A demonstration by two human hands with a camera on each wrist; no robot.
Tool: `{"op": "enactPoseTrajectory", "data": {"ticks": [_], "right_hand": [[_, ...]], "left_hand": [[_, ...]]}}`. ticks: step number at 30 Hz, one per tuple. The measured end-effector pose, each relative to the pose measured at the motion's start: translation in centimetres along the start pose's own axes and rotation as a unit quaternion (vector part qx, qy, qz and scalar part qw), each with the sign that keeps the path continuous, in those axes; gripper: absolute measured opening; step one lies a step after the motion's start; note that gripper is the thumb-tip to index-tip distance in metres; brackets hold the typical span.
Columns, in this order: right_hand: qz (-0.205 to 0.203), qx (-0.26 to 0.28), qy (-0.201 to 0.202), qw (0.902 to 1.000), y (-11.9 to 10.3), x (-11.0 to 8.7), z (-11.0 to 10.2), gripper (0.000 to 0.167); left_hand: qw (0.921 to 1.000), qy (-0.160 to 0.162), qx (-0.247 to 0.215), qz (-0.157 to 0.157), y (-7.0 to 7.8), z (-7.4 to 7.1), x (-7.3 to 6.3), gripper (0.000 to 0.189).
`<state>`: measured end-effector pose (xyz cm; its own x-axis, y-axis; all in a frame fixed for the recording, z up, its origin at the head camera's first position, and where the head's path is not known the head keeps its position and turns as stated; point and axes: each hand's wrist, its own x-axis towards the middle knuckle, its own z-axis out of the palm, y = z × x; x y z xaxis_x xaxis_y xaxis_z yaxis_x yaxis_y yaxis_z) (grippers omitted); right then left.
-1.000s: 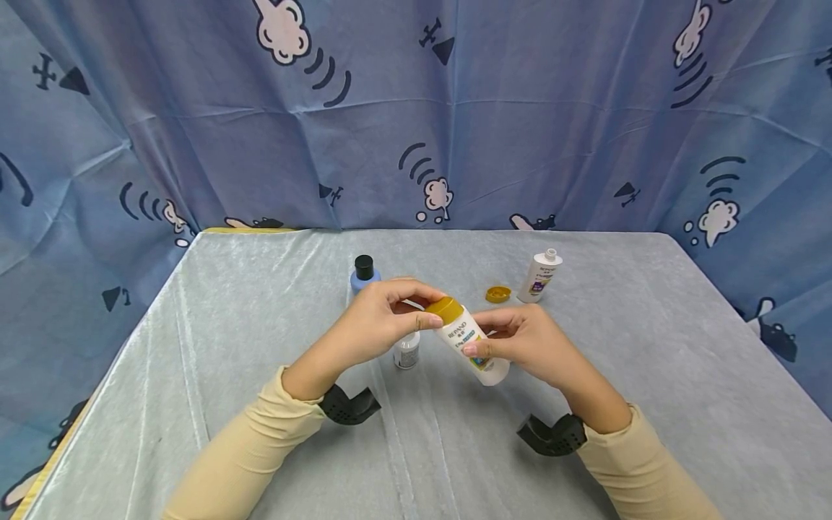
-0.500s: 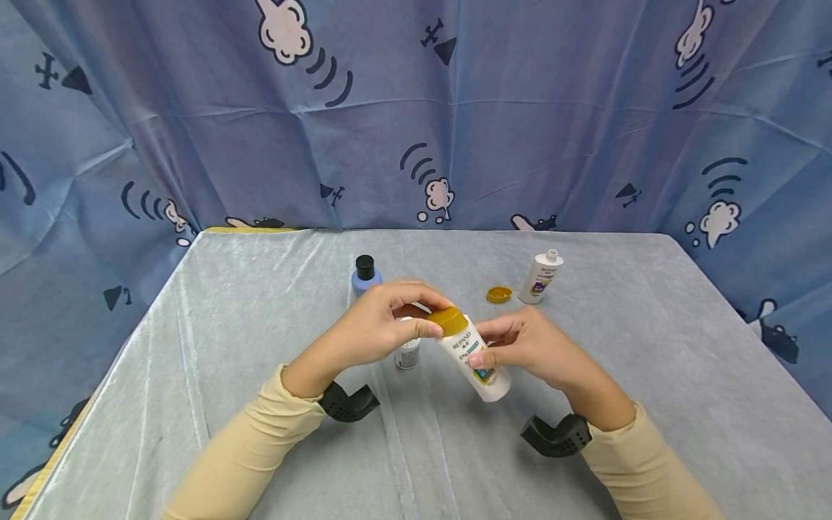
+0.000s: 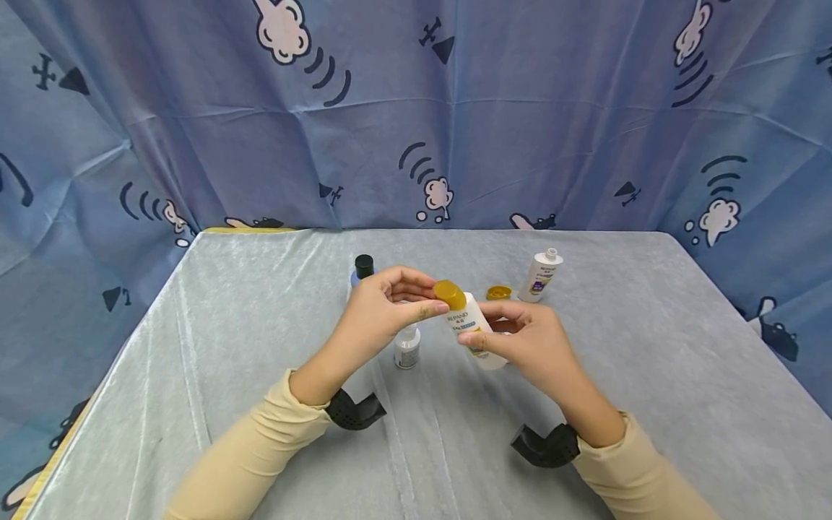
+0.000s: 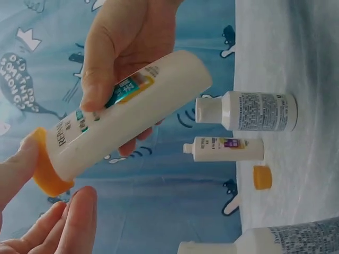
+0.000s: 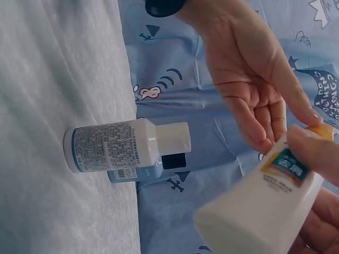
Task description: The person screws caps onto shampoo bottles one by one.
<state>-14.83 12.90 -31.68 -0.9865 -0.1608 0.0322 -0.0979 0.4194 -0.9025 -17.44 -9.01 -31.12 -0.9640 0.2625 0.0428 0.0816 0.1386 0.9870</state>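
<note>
My right hand (image 3: 542,343) grips a white shampoo bottle (image 3: 464,318) by its body, thumb over the label, tilted with its gold cap (image 3: 448,295) up and to the left. At the cap is my left hand (image 3: 377,314). In the left wrist view its thumb rests on one side of the cap (image 4: 48,169), while the other fingertips (image 4: 85,198) stand just off the opposite rim. The right wrist view likewise shows these fingers relaxed and apart from the cap. The held bottle is clear of the table.
A small white bottle (image 3: 406,350) stands below my left hand. Behind that hand is a blue bottle (image 3: 364,266) with a black cap, partly hidden. Farther right, an uncapped white bottle (image 3: 541,276) stands beside a loose gold cap (image 3: 498,292). A patterned curtain (image 3: 520,115) hangs behind the table.
The held bottle dipped slightly, then rose, and its cap now appears turned. My left hand has risen a little, its fingers shifted from around the cap to its left edge.
</note>
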Motion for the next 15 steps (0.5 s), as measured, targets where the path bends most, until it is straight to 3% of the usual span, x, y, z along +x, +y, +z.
{"op": "enactPoseTrajectory", "data": {"ticks": [6, 15], "right_hand": [[-0.038, -0.033, 0.043, 0.9978, 0.3, -0.1, 0.6, 0.036], [-0.089, -0.04, 0.058, 0.9935, 0.7, 0.0, 1.3, 0.031]], "left_hand": [[0.9998, 0.009, -0.018, -0.003, -0.1, 0.7, -0.1, 0.029], [0.9993, 0.016, -0.032, -0.012, -0.3, 1.2, -0.2, 0.034]]}}
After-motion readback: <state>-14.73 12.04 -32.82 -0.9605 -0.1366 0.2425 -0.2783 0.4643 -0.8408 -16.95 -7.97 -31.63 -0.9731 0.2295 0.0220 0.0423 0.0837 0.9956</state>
